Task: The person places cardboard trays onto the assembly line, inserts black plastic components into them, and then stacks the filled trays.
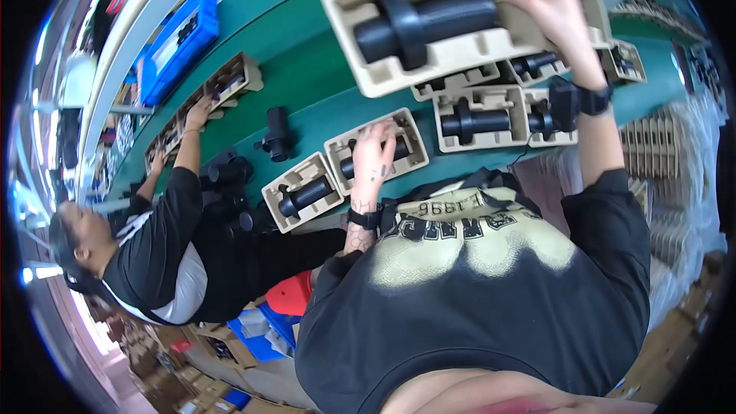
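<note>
My right hand [553,17] grips the right part of a beige moulded-pulp tray [452,61], raised close to the camera at the upper right. In that tray lies a black cylindrical device [429,21] with a thick collar and a ribbed barrel. Lower and to the left, my left hand [372,152] reaches into a second pulp tray [418,155] on the green table. Its fingers curl over the black cylindrical device [400,149] there, covering its middle. Just left of it another pulp tray [270,193] holds a similar device [305,196].
More filled trays [481,142] stand at right on the green table [307,100]. A loose black device [276,135] stands left of centre. A co-worker [165,238] handles trays [241,80] at the left, near a blue bin [180,46]. Stacked trays [652,153] in plastic stand far right.
</note>
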